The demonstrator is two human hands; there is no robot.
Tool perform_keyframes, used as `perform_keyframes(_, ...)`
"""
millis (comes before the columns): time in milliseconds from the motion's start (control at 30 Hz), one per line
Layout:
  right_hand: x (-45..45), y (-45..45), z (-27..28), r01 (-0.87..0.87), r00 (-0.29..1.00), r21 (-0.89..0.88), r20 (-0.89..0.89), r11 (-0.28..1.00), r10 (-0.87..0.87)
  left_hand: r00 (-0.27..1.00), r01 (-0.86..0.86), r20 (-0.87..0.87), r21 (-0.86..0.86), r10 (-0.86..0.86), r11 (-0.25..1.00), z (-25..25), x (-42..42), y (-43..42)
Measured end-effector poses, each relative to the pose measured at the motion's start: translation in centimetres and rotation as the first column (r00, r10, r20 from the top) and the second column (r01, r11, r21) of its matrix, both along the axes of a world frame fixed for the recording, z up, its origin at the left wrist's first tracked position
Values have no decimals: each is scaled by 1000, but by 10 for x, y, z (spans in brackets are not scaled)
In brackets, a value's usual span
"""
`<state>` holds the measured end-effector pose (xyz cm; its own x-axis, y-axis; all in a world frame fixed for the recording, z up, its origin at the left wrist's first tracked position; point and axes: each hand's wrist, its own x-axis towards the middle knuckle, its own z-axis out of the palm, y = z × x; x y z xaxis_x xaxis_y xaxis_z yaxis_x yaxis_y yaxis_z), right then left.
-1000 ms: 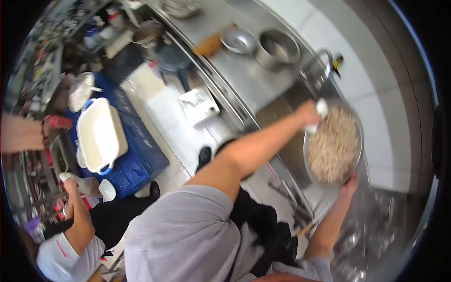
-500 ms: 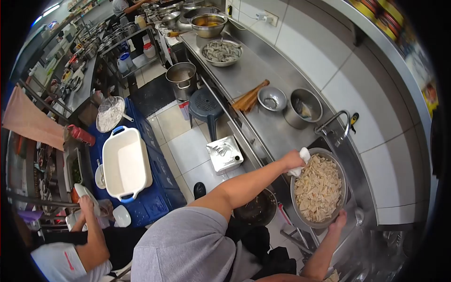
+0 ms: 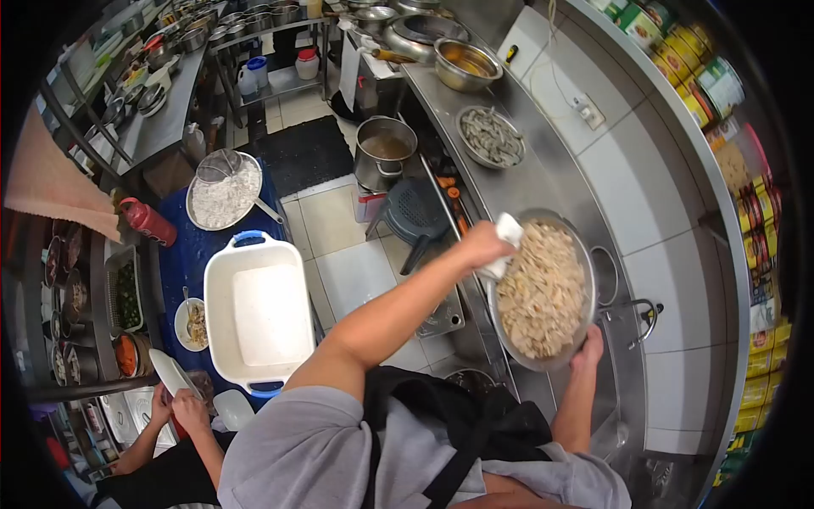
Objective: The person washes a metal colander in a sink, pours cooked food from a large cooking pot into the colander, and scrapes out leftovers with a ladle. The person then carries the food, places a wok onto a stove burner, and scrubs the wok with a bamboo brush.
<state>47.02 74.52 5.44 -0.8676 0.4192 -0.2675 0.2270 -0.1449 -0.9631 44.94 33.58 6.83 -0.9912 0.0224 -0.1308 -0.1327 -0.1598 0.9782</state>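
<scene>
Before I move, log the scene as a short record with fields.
Load: wide round metal bowl, heaped with pale sliced pieces
Left hand: grips its rim through a white cloth
Right hand: bare, on the opposite rim
Metal counter: smaller round metal bowl of grey shrimp
Blue surface: rectangular white plastic tub, blue handles
Nearby: co-worker's hands hold a white dish

Showing a white-tiled wall (image 3: 640,216) with 1 socket (image 3: 589,112) behind a steel tabletop (image 3: 555,191). Displaying cans (image 3: 682,47) on 1 shelf (image 3: 674,123) at right. Revealing pale floor tiles (image 3: 346,273), 1 black mat (image 3: 303,161) and 1 dark stool (image 3: 415,209).
</scene>
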Motion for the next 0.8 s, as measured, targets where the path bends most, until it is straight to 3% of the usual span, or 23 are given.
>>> perform_keyframes(133, -74, -104, -26, -222, 975, -68, -27, 973, 220, 986, -161, 47, -39, 162, 986, -8, 4, -104)
perform_keyframes(400, -178, -319, -58, -432, 901, -88, -10, 898, 433, 840, -529, 187, 76, 509, 845, -34, 18, -265)
perform_keyframes(467, -203, -368, -59, -445, 895, -74, 13, 893, 447, 804, -581, 209, 81, 556, 810, -40, 16, -303)
perform_keyframes(533, -235, -411, -76, -628, 778, -82, -21, 774, 628, 758, -639, 234, 77, 609, 765, -56, 9, -341)
perform_keyframes(633, -273, -490, -88, -656, 753, -82, -16, 750, 657, 691, -697, 266, 1, 672, 717, -58, 1, -395)
perform_keyframes(667, -285, -527, -83, -661, 745, -129, 8, 739, 667, 664, -736, 181, -12, 725, 677, -74, -8, -421)
perform_keyframes(700, -293, -554, -83, -655, 740, -174, 48, 735, 671, 621, -757, 259, -49, 740, 652, -76, -16, -445)
perform_keyframes(733, -305, -577, -94, -695, 705, -166, 34, 700, 709, 637, -758, 246, 25, 731, 652, -78, -21, -469)
perform_keyframes(800, -338, -636, -95, -752, 650, -124, 18, 647, 759, 619, -768, 278, 16, 735, 641, -55, -31, -508)
